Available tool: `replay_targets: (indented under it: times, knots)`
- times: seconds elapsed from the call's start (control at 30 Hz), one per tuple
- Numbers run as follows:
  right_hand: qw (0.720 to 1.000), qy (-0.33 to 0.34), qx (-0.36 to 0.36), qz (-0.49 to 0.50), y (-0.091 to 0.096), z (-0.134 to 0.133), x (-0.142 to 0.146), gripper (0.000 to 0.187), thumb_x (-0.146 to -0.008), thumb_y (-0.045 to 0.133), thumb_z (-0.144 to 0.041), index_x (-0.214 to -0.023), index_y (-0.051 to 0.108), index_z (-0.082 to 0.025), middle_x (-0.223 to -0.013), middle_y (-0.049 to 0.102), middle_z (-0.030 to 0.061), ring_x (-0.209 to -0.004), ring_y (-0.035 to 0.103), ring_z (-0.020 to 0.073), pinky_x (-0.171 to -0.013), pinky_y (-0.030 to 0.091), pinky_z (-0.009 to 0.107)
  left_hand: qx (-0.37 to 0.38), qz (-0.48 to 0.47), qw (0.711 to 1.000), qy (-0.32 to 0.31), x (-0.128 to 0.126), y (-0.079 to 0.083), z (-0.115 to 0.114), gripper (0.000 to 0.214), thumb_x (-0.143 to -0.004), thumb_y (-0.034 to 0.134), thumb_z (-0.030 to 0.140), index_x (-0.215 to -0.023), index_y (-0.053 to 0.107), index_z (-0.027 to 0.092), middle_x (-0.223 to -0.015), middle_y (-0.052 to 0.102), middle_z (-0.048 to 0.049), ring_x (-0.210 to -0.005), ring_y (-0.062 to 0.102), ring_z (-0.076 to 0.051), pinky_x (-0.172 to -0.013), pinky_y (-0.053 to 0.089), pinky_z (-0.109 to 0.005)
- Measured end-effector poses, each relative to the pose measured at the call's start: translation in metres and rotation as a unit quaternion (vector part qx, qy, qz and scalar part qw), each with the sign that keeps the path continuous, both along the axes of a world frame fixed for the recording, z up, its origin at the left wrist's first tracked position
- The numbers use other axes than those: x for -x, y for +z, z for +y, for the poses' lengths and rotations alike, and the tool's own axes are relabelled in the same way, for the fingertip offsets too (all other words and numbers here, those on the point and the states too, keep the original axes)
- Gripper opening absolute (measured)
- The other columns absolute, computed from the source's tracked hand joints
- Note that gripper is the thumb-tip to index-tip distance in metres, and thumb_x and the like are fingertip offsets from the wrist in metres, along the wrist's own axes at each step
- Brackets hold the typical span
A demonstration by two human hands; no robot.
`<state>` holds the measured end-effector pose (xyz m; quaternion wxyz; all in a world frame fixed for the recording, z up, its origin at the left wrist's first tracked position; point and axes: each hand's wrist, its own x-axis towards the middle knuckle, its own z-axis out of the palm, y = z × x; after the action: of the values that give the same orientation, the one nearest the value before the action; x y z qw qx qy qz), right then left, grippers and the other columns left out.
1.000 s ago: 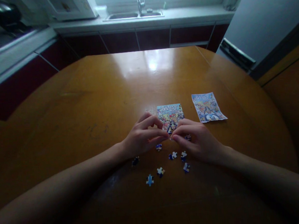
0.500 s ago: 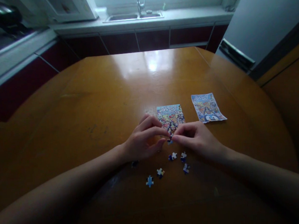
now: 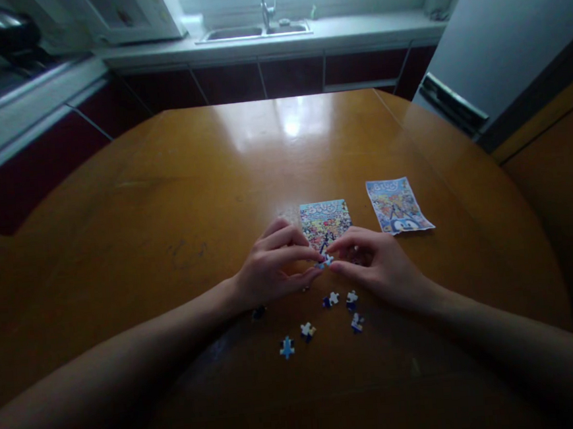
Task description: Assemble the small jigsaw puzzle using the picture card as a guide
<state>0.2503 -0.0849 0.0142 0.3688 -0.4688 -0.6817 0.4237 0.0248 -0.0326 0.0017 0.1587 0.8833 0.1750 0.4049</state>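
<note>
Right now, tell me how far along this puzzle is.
Done: the assembled block lies beside the printed picture. In hand: left hand and right hand pinch one piece at the block's near edge. Left: about six loose pieces lie on the table nearer the person.

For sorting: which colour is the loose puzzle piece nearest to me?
The piece is light blue; head view.

Sink [image 3: 252, 30] in far counter [image 3: 376, 30]; white appliance [image 3: 126, 14] left of it; grey fridge [image 3: 500, 32] right
</note>
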Motion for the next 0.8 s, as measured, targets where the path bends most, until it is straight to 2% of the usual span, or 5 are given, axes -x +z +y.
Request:
replay_targets:
  times: [0.17, 0.27, 0.33, 0.5, 0.8]
  knots:
    - [0.995, 0.055, -0.073, -0.045, -0.005, 0.005, -0.005, 0.005, -0.087, 0.071, -0.022, -0.090, 0.074, -0.020, -0.087, 0.067, 0.0041, -0.082, 0.061, 0.0167, -0.072, 0.048, 0.031, -0.002, 0.022, 1.000, -0.022, 0.002, -0.004, 0.002, 0.018, -0.085, 0.078, 0.028, -0.102, 0.072, 0.025, -0.084, 0.063, -0.0013, -0.082, 0.053, -0.016, -0.074, 0.049, -0.029]
    - [0.984, 0.023, -0.137, -0.115, -0.009, 0.013, -0.013, 0.002, -0.086, 0.073, -0.023, -0.086, 0.073, -0.021, -0.086, 0.067, 0.0045, -0.086, 0.059, 0.0194, -0.077, 0.048, 0.035, 0.010, 0.054, 0.998, 0.004, 0.003, -0.005, 0.003, 0.023, -0.089, 0.073, 0.033, -0.111, 0.070, 0.025, -0.091, 0.064, -0.0033, -0.087, 0.053, -0.018, -0.079, 0.049, -0.032]
    - [0.973, -0.003, -0.163, -0.163, -0.012, 0.019, -0.019, 0.003, -0.086, 0.074, -0.025, -0.086, 0.074, -0.022, -0.085, 0.067, 0.0050, -0.086, 0.058, 0.0209, -0.078, 0.047, 0.037, 0.017, 0.082, 0.996, 0.025, 0.004, -0.007, 0.005, 0.023, -0.092, 0.068, 0.029, -0.114, 0.069, 0.025, -0.094, 0.063, -0.0041, -0.090, 0.053, -0.018, -0.082, 0.049, -0.034]
    - [0.960, 0.018, -0.171, -0.222, -0.018, 0.024, -0.025, 0.004, -0.087, 0.072, -0.024, -0.089, 0.075, -0.023, -0.088, 0.067, 0.0059, -0.090, 0.055, 0.0228, -0.079, 0.048, 0.038, 0.013, 0.155, 0.987, 0.029, 0.004, -0.012, 0.005, 0.028, -0.092, 0.065, 0.024, -0.120, 0.068, 0.024, -0.104, 0.061, -0.0071, -0.099, 0.050, -0.021, -0.088, 0.049, -0.036]
    - [0.953, 0.032, -0.179, -0.241, -0.021, 0.020, -0.019, 0.006, -0.088, 0.071, -0.024, -0.092, 0.075, -0.025, -0.090, 0.066, 0.0059, -0.092, 0.055, 0.0239, -0.079, 0.048, 0.039, -0.008, 0.207, 0.978, 0.014, 0.004, -0.012, 0.003, 0.034, -0.092, 0.065, 0.027, -0.126, 0.067, 0.031, -0.113, 0.058, -0.0083, -0.105, 0.048, -0.024, -0.096, 0.047, -0.043]
